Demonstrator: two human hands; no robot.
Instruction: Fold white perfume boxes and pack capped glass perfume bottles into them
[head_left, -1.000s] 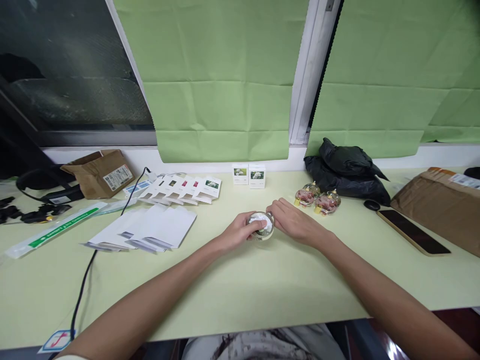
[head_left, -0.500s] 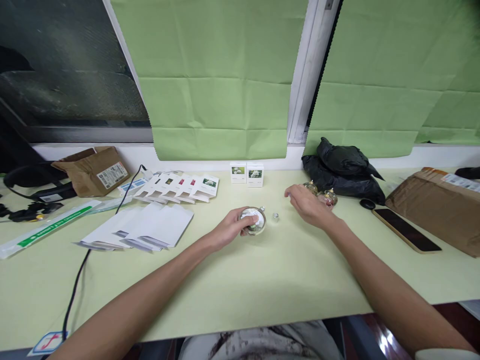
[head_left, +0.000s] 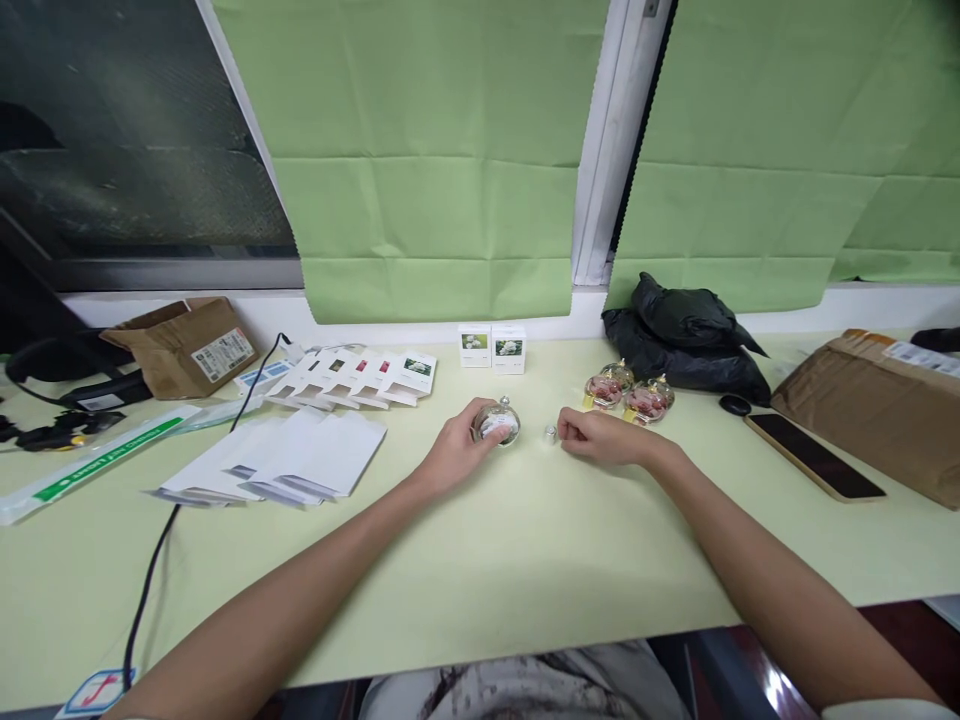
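My left hand (head_left: 459, 453) is wrapped around a small round glass bottle (head_left: 496, 424) with a white flower inside, which stands on the pale green table (head_left: 480, 560). A tiny silver cap (head_left: 550, 434) sits on the table just right of the bottle. My right hand (head_left: 600, 438) rests on the table with its fingertips drawn together right beside the cap; I cannot see whether they touch it. Two similar glass bottles with pink flowers (head_left: 628, 392) stand behind my right hand.
Two small white boxes (head_left: 492, 347) stand by the wall. Flat printed cartons (head_left: 352, 378) and white envelopes (head_left: 289, 458) lie at left, with a black cable (head_left: 161, 560) and a brown box (head_left: 187, 343). A black bag (head_left: 686, 335), a phone (head_left: 814, 456) and a brown parcel (head_left: 877, 408) lie at right.
My right hand left the bottle, swung toward the pink bottles, then came back down beside the small cap now lying on the table. My left hand kept hold of the bottle.
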